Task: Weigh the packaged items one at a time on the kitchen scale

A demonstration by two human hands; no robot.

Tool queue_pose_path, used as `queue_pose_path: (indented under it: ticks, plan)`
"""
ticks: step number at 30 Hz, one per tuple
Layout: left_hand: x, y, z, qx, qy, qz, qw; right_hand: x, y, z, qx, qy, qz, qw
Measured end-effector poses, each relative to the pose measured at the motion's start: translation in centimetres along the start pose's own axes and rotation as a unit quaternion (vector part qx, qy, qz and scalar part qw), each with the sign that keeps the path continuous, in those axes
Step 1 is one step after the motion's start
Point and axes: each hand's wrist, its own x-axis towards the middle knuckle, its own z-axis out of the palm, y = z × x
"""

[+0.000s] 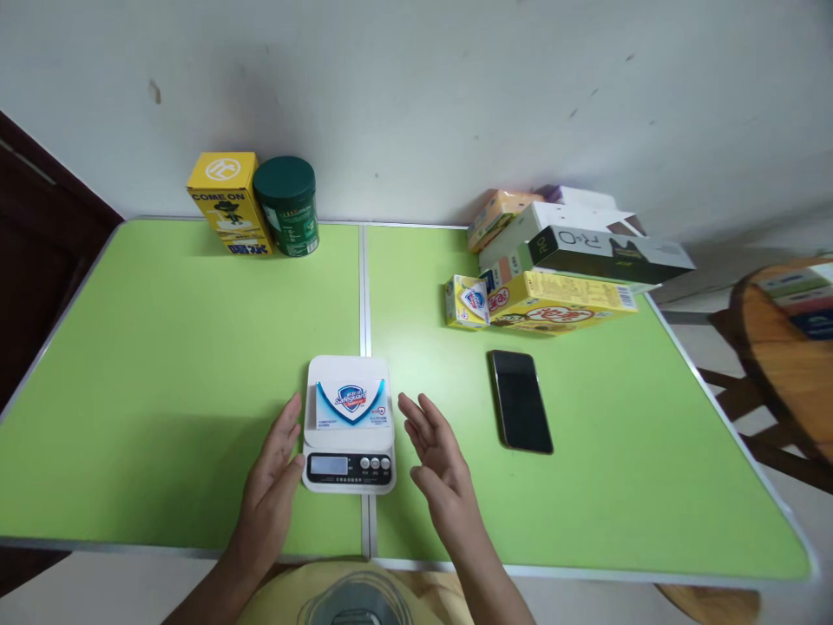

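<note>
A white and blue Safeguard soap box (338, 412) lies flat on the platform of a white kitchen scale (314, 476). Buttons and a small display run along the scale's near edge; I cannot read any digits there. My left hand (270, 473) is beside the scale's left edge, fingers stretched out, holding nothing. On the other side, a little apart from the scale, my right hand (439, 460) is also open, palm turned inward with the fingers spread. The soap box sits between the two hands, and neither hand grips it.
A black phone (521, 401) lies on the green table (162, 365), right of my hand. Behind it stand a small yellow soap box (467, 302), a long yellow box (563, 304) and a black and white box (605, 252). Against the wall are a yellow carton (231, 204) and a green canister (286, 207).
</note>
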Motion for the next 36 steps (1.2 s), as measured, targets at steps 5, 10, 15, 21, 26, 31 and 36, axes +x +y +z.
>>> queue_pose_path:
  ticks: [5,10,15,21,26,31,36]
  plan:
    - [0.3,-0.4,1.4,-0.016,-0.035,-0.011,0.999,0.0,0.5,1.6,0.012,-0.015,0.019,1.0]
    - [0.7,0.4,2.5,0.017,-0.052,-0.002,0.999,-0.4,0.1,2.4,0.022,0.007,0.006,1.0]
    - [4.8,3.6,6.7,0.105,-0.136,0.072,0.982,1.5,-1.4,1.1,0.041,0.102,-0.08,0.991]
    - [14.7,7.2,16.8,0.198,-0.22,0.16,0.942,8.4,-3.0,-0.5,0.056,0.24,-0.123,0.961]
    - [21.8,7.2,23.4,0.205,-0.259,0.156,0.931,13.6,-3.2,-1.0,0.078,0.272,-0.112,0.952]
    - [25.3,6.2,27.0,0.194,-0.312,0.147,0.919,15.1,-2.6,-1.7,0.054,0.276,-0.11,0.953]
    - [24.9,5.5,26.6,0.181,-0.306,0.152,0.922,13.1,-2.3,-1.7,0.036,0.271,-0.115,0.955]
